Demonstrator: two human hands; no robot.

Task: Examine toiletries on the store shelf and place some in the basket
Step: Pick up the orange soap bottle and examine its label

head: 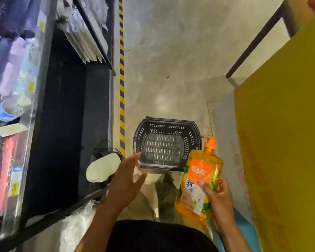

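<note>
Two hands reach out over the floor [171,70]. The left hand [125,180] is loose, with its fingers spread wide, and it holds nothing. Its fingertips show in front of the near left corner of the basket [141,131]. The right hand [219,200] grips a bottle [198,171] round its lower half. The thumb [202,183] lies across the white label [193,193], and the other fingers curl round the far side.

The bottle is orange and see-through, with an orange pump [210,140] on top. It is tilted, and the pump points away from the person. It is up in the air, just beside the near right corner of the basket, not inside it.

The basket is black, with small holes in its walls and long slots in its bottom. It stands on the floor, close to a tape [122,88] with yellow and dark stripes. The tape runs along the foot of the shelf [65,124].

The shelf is black and fills the left side. Purple and blue packs [11,70] sit on it, with a red box [6,171] nearer to the person. They are too blurred to read. One white round thing [102,169] lies at the foot of the shelf, just beside the left hand; I cannot tell what it is. On the right, a big yellow board [280,142] stands near the bottle.
</note>
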